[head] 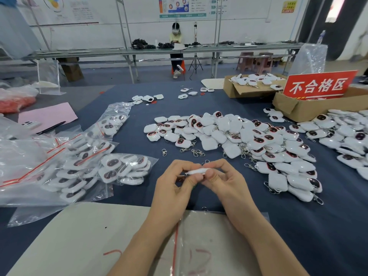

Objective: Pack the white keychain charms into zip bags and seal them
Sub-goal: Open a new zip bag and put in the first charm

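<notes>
The bench [298, 226] was dark blue and crowded. The big pile of charms [239, 140] sprawled across the middle and out to the right, well beyond the hands. The filled zip bags [79, 166] were heaped on the left, red seal strips showing. An empty zip bag [209, 236] lay flat close in, right under both forearms, its red strip running away from the person. Two cardboard boxes [310, 108] sat at the far right, out of the way.

The left hand [173, 188] and right hand [225, 182] met above the cloth, each in a narrow grip, pinching one white charm [199, 171] between them. It lay edge-on, long axis left to right, one end in each grip, neither hand nearer. The bag's mouth sat below and towards the body, so the move looked like a drop back and down. Loose clasps [197, 152] lay just ahead, not in the way.
</notes>
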Tool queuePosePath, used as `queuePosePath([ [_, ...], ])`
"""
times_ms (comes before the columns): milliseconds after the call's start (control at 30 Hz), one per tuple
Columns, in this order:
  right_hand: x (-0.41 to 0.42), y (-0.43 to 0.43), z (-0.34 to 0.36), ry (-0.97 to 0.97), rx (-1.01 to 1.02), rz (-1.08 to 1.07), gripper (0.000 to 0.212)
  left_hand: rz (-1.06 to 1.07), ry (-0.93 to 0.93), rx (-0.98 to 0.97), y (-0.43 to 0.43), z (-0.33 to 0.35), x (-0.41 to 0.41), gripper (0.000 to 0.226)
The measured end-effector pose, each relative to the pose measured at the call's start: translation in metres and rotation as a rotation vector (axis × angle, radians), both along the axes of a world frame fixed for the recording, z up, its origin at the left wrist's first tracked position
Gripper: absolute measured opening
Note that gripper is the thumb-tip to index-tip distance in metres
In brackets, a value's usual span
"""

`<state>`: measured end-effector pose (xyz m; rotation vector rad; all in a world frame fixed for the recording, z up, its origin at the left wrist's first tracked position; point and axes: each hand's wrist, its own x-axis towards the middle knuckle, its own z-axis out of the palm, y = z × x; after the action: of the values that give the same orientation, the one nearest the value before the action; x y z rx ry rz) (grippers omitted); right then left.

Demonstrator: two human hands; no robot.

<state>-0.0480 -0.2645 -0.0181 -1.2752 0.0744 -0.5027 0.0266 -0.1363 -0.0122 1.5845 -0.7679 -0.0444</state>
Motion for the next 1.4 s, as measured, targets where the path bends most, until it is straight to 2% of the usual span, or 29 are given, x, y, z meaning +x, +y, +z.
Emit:
queuePosePath([
  [333, -0.001, 0.004, 0.006, 0.036, -0.043, -0.089, 0.022, -0.049, 0.076, -0.039, 0.003, 0.001, 0.003, 0.018],
  [400, 0.0, 0.004, 0.006, 0.043, -0.04, -0.142, 0.017, -0.059, 0.099, -0.023, 0.004, 0.001, 0.005, 0.02],
  [567, 0.004, 0.008, 0.002, 0.06, -0.186, -0.328, 0.03, -0.084, 0.096, 0.005, 0.001, -0.002, 0.001, 0.019],
  [867, 0.004, 0.012, -0.001, 0.047, -0.344, -0.362, 0.036, -0.117, 0.096, -0.065, 0.002, -0.001, 0.002, 0.017],
  [933, 0.004, 0.013, 0.002, 0.004, -0.372, -0.338, 0.032, -0.14, 0.185, -0.132, 0.001, 0.0, 0.001, 0.017],
  [1067, 0.004, 0.013, 0.003, -0.021, -0.402, -0.277, 0.033, -0.319, 0.529, -0.327, -0.003, -0.001, 0.0, 0.024],
  [1167, 0.004, 0.013, 0.003, -0.042, -0.399, -0.295, 0.039, -0.361, 0.63, -0.387, -0.003, -0.001, 0.003, 0.025],
  [1233, 0.004, 0.013, 0.002, -0.029, -0.378, -0.322, 0.035, -0.33, 0.593, -0.355, -0.004, -0.002, 0.001, 0.022],
  [1333, 0.003, 0.013, 0.001, -0.004, -0.356, -0.385, 0.029, -0.204, 0.355, -0.157, -0.005, -0.003, -0.003, 0.015],
  [1400, 0.003, 0.011, 0.002, 0.013, -0.31, -0.394, 0.022, -0.157, 0.27, -0.113, -0.005, -0.004, -0.002, 0.015],
])
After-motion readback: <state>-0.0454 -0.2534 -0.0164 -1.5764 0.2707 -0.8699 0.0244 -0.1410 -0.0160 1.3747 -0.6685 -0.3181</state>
